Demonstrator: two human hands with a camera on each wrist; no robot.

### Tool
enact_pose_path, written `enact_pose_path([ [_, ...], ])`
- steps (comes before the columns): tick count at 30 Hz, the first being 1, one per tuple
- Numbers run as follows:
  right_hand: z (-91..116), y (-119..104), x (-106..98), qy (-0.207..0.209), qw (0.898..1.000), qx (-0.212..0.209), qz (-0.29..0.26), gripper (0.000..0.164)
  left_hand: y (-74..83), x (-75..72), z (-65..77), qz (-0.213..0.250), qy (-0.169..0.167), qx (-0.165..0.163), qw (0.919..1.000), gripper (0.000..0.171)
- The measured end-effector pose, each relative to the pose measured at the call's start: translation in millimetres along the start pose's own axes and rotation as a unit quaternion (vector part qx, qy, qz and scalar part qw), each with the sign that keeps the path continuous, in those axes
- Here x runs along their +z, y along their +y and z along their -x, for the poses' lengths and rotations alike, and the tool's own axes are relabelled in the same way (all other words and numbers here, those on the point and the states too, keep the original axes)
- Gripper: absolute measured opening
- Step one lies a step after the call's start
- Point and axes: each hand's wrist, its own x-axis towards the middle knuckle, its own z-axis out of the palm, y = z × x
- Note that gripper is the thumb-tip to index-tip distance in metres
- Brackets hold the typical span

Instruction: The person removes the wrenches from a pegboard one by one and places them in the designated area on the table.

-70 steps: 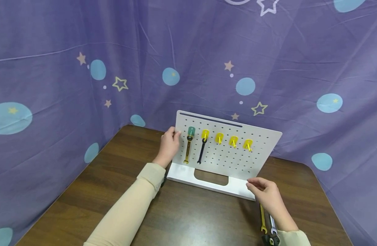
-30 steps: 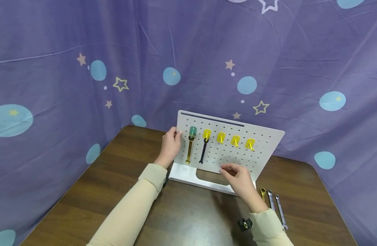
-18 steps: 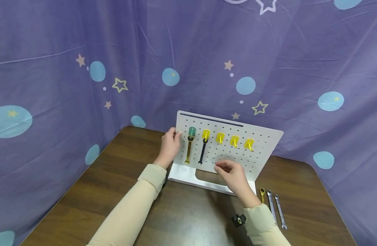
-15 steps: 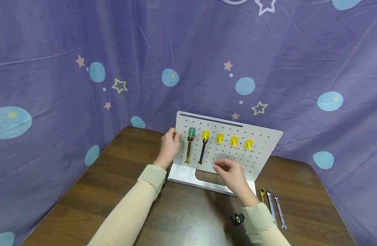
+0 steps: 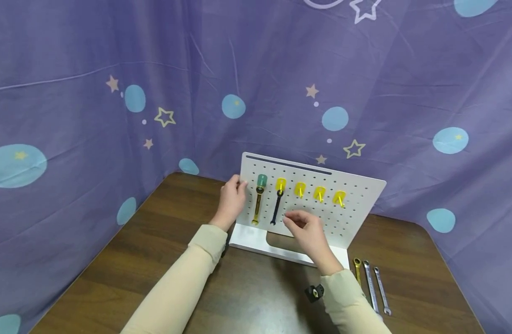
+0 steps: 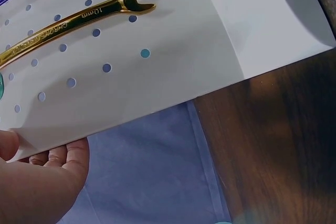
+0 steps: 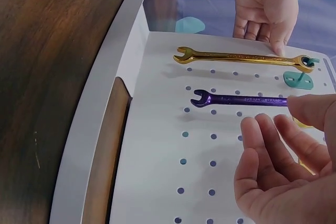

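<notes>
My left hand [image 5: 231, 200] pinches the left edge of a white pegboard stand [image 5: 362, 195], thumb in front and fingers behind in the left wrist view. A gold combination wrench [image 5: 257, 206] hangs by its ring end from a green hook [image 5: 262, 180]. Beside it a dark purple wrench [image 7: 247, 100] hangs on a yellow hook [image 5: 281, 183]. My right hand [image 5: 309, 234] hovers before the lower board, fingers loosely bent and holding nothing. Its thumb overlaps the purple wrench's upper part in the right wrist view, while in the head view the fingertips stand just right of that wrench.
Further yellow hooks [image 5: 320, 194] without wrenches run to the right along the board. On the wooden table [image 5: 414, 278], right of the stand, lie a gold wrench [image 5: 357, 268] and two silver wrenches [image 5: 370, 285]. A purple patterned curtain [image 5: 272, 55] closes off the back and left.
My right hand has moved left from the stand's lower right corner to near the purple wrench, uncovering the wrenches on the table. The left hand keeps its hold on the board.
</notes>
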Motion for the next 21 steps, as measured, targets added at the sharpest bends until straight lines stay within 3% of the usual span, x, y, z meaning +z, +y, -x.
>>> enact_pose_path([
  [21,-18.8,-8.4,16.1,-0.011,1.0,0.008,-0.011,0.022,-1.2,-2.1,0.8,-0.009,-0.002,0.005,0.9999,0.013],
])
